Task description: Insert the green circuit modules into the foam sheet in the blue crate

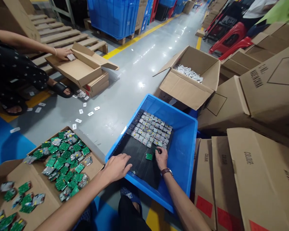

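A blue plastic bin [183, 144] sits tilted in front of me with a black tray [137, 157] inside. Rows of several small grey circuit boards [150, 130] fill the tray's far half. My left hand [117, 166] lies flat on the tray's near left edge, fingers spread, holding nothing. My right hand [161, 158] is curled at the near end of the rows, fingertips pinched on a small board I can only partly see. One green circuit board [149, 156] lies on the black tray just left of that hand.
An open cardboard box [26, 183] at lower left holds several green circuit boards [62, 160]. Stacked cartons [255, 166] stand at right, an open box with white parts [190, 73] behind the bin. Another person's hand [62, 53] rests on a flat carton [79, 67] at upper left. White labels litter the floor.
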`<action>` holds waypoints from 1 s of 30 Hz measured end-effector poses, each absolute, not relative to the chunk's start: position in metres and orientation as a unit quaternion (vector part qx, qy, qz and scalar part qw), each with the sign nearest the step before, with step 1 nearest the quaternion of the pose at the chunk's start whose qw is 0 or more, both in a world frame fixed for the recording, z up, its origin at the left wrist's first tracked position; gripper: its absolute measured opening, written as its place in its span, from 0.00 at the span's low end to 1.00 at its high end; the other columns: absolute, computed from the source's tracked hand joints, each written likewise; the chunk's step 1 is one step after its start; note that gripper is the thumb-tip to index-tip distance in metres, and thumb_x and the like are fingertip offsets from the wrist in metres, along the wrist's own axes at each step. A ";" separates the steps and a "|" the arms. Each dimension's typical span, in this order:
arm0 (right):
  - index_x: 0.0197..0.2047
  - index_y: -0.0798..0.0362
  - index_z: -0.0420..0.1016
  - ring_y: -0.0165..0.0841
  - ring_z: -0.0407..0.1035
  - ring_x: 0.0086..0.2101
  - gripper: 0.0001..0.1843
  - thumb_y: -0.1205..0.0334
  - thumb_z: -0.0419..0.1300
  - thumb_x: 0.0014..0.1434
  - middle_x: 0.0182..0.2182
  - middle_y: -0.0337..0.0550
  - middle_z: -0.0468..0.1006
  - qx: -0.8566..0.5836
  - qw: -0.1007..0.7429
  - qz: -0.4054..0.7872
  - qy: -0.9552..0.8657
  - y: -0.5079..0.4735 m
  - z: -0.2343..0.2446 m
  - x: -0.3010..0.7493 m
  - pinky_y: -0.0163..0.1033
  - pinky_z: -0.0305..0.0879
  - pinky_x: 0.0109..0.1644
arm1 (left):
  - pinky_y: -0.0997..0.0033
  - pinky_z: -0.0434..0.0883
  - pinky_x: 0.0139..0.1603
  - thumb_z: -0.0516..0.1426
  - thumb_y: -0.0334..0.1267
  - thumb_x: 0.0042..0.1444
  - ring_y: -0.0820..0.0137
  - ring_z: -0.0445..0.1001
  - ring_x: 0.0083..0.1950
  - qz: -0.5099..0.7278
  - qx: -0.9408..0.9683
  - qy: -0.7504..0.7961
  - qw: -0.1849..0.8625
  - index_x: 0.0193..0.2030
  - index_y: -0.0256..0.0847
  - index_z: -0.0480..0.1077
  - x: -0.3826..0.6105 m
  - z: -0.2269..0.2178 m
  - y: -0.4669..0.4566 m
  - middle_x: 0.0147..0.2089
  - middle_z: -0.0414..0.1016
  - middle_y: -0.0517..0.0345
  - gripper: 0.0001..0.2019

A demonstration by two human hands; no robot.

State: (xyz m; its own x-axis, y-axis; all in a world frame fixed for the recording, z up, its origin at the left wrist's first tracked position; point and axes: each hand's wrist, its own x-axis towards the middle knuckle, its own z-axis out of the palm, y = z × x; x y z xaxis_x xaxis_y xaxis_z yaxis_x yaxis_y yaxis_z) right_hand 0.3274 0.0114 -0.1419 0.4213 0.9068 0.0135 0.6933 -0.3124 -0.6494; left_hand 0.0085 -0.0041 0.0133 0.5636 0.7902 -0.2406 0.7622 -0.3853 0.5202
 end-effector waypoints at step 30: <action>0.47 0.56 0.75 0.45 0.74 0.44 0.33 0.44 0.69 0.43 0.44 0.54 0.77 -0.812 0.159 0.251 -0.503 -0.009 -0.148 0.308 0.45 0.70 0.47 | 0.60 0.76 0.52 0.50 0.45 0.69 0.57 0.77 0.55 0.028 0.839 0.460 0.289 0.58 0.41 0.72 0.007 0.009 -0.005 0.57 0.77 0.47 0.18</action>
State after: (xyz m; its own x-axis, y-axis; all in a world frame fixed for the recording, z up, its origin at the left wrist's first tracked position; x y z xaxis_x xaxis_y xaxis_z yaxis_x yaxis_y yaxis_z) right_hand 0.3078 -0.0087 -0.1481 0.3685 0.8962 -0.2470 0.7364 -0.4436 -0.5108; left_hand 0.0073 -0.0051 0.0093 0.5750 0.7882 -0.2193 0.7559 -0.4091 0.5112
